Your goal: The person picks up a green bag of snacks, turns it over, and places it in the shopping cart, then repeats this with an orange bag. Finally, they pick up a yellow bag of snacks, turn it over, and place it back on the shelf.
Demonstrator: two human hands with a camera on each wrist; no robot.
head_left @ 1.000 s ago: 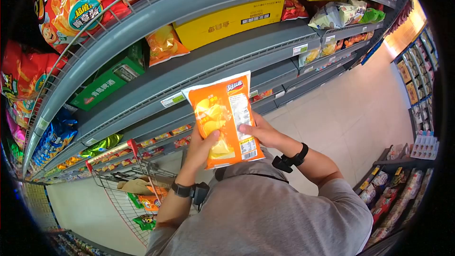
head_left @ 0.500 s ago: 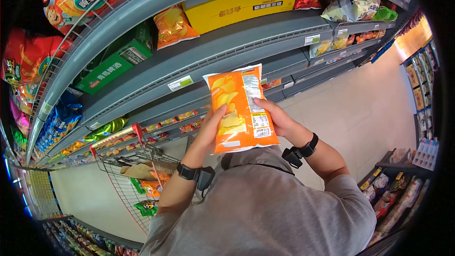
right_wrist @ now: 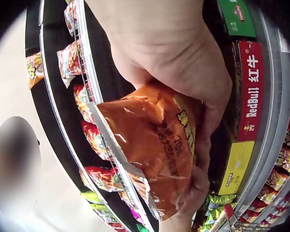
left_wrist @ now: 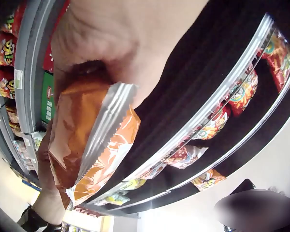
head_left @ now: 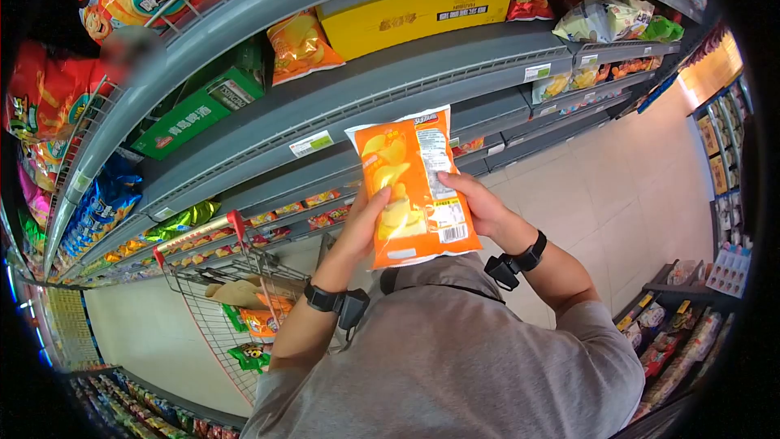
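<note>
I hold the orange crinkly foil chip bag [head_left: 413,187] upright before my chest, long axis vertical, my left hand [head_left: 364,223] gripping its left edge, right hand [head_left: 479,205] its right, equally near.

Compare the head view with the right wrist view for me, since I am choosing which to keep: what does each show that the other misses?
Only the head view shows the shopping cart with packets inside, the tiled floor, the yellow box on a grey shelf, and the bag's printed back with its barcode. Only the right wrist view shows the red RedBull carton and the right hand close up, its grip wrapped round the bag's edge. Both show the orange chip bag held between the right hand and the left hand, and snack shelves.
</note>
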